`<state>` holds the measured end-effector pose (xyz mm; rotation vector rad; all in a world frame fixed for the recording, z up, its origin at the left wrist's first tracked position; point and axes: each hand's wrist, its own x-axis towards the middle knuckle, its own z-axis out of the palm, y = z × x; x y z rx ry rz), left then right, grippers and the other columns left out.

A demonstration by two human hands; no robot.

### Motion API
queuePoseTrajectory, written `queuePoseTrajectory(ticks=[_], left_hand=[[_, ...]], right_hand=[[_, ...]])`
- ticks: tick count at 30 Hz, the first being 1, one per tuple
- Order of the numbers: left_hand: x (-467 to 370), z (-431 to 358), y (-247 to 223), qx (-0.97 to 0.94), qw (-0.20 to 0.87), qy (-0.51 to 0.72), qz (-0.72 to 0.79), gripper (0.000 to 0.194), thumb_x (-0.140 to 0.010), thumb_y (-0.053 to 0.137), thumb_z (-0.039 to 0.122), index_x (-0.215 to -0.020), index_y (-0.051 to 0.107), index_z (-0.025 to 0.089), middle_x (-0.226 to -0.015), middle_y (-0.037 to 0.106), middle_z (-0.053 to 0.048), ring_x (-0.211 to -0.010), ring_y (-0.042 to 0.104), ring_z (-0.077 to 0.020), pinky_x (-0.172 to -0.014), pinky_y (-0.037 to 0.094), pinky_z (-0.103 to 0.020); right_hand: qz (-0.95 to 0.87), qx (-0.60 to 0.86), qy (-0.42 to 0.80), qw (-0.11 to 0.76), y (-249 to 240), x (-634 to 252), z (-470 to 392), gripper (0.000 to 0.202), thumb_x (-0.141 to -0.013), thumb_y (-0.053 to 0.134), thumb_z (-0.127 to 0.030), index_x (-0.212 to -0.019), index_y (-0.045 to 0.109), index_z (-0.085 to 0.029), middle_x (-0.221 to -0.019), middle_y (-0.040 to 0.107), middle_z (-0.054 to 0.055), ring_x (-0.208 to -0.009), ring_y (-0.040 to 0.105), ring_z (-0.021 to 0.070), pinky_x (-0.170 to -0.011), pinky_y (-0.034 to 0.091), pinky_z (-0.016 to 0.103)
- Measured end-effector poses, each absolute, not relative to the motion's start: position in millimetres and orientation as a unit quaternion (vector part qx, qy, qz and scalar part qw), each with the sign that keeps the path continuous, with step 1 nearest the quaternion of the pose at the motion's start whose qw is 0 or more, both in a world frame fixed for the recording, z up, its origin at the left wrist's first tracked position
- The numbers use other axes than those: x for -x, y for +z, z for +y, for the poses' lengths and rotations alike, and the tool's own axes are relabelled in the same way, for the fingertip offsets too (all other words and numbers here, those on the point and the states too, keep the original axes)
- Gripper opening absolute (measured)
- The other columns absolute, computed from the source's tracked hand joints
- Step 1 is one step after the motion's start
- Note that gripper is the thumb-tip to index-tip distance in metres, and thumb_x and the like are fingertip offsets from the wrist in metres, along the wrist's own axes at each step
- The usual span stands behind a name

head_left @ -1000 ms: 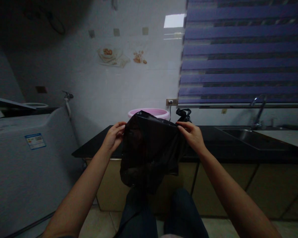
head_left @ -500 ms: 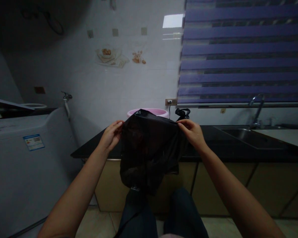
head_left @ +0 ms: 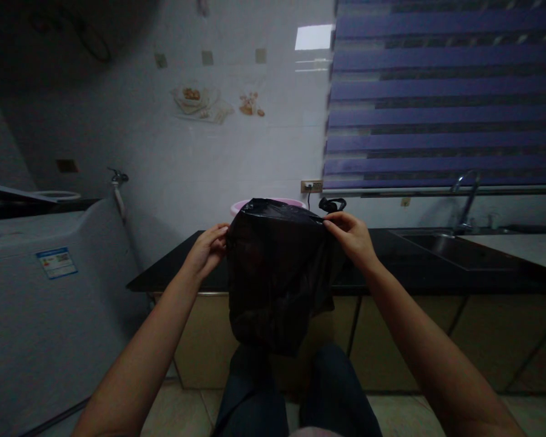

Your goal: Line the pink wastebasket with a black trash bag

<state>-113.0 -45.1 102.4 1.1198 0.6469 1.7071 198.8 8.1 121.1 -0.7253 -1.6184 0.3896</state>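
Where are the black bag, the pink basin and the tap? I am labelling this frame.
black bag (head_left: 277, 273): head view, on the middle of its hanging front.
pink basin (head_left: 237, 207): head view, on the rim left of the bag.
tap (head_left: 465, 197): head view, on the curved spout above the sink.

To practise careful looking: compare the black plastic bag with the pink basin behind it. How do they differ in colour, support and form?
The black plastic bag is dark; the pink basin is pale. The bag hangs in the air, pinched by the left hand and right hand; the basin rests on the black counter. The bag is limp and creased; the basin keeps a firm round rim. Both have their openings upward.
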Motion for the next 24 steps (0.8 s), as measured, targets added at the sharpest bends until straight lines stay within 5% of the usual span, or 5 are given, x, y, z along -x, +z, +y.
queuePoseTrajectory(ticks=[8,16,24], left_hand=[[113,-40,99,-0.455,0.498,0.693,0.255,0.016,-0.066,0.069,0.017,-0.082,0.07,0.015,-0.073,0.066,0.001,-0.061,0.057,-0.0089,-0.055,0.044,-0.017],[98,-48,101,-0.433,0.521,0.67,0.303,0.01,-0.068,0.068,0.024,-0.065,0.069,0.014,-0.063,0.067,-0.001,-0.056,0.058,-0.012,-0.054,0.046,-0.021],[98,-50,104,-0.452,0.492,0.689,0.281,0.015,-0.06,0.066,0.009,-0.072,0.071,0.016,-0.07,0.07,0.001,-0.06,0.059,-0.0104,-0.058,0.045,-0.018]], right_hand=[[-0.703,0.298,0.176,0.621,122,-196,7,0.024,-0.071,0.068,-0.041,-0.081,0.069,-0.019,-0.082,0.069,0.004,-0.072,0.061,0.0159,-0.07,0.048,0.03],[-0.71,0.283,0.18,0.619,123,-194,5,0.024,-0.071,0.069,-0.041,-0.08,0.069,-0.019,-0.079,0.068,0.003,-0.07,0.06,0.0153,-0.069,0.048,0.03],[-0.709,0.292,0.179,0.616,121,-193,5,0.024,-0.071,0.069,-0.041,-0.081,0.069,-0.019,-0.079,0.068,0.003,-0.068,0.059,0.0149,-0.067,0.048,0.03]])
